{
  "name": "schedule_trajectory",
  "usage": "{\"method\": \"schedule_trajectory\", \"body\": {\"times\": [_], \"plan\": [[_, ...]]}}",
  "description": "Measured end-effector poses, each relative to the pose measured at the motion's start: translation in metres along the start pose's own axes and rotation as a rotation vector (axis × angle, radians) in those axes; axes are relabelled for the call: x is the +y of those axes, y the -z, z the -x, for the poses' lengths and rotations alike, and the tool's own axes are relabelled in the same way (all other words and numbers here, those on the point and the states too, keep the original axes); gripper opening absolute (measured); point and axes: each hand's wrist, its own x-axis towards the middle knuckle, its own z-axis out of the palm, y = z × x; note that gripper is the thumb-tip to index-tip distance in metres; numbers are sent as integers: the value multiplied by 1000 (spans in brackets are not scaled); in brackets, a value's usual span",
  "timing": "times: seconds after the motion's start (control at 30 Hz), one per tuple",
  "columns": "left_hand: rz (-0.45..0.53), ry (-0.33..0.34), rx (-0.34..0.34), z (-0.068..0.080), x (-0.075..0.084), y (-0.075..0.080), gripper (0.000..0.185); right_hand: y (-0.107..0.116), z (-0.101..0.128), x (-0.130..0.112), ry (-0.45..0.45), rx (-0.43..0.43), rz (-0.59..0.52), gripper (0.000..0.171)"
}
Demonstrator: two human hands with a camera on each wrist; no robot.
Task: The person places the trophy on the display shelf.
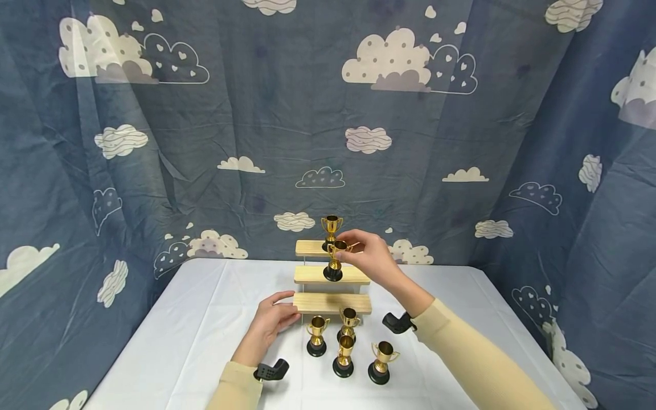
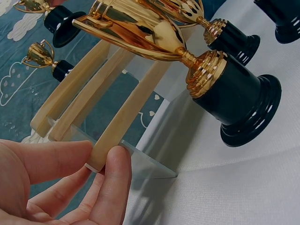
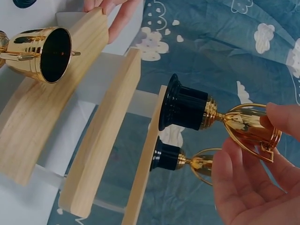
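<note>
Centrally, a small gold trophy cup [image 3: 209, 113] with a black base hangs from the right hand [image 1: 363, 250], pinched near its rim between thumb and curled fingers; its long axis is close to upright, mouth up and base down, the top leaning slightly right in the head view; it is above the middle plank [image 1: 310, 274] of a three-step wooden stand, with a gap below the base in the right wrist view. The left hand [image 1: 273, 320] pinches the left end of the lowest plank [image 1: 333, 303]; four other trophies [image 1: 317, 337] stand on the white table [image 1: 215, 330]. Fingers cover part of the held cup; it partly hides the rear trophy [image 1: 332, 222] on the top plank [image 1: 307, 248]; the left wrist view cuts off its upper part.
</note>
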Motion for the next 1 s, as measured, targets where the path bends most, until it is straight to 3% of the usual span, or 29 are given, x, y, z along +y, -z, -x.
{"method": "schedule_trajectory", "body": {"times": [0.4,1.0], "plan": [[1,4,0,0,0,0,59,-9,-13,2,-15,-5,-42,39],[9,2,-4,-2,0,0,58,-32,-36,8,-15,-7,52,33]]}}
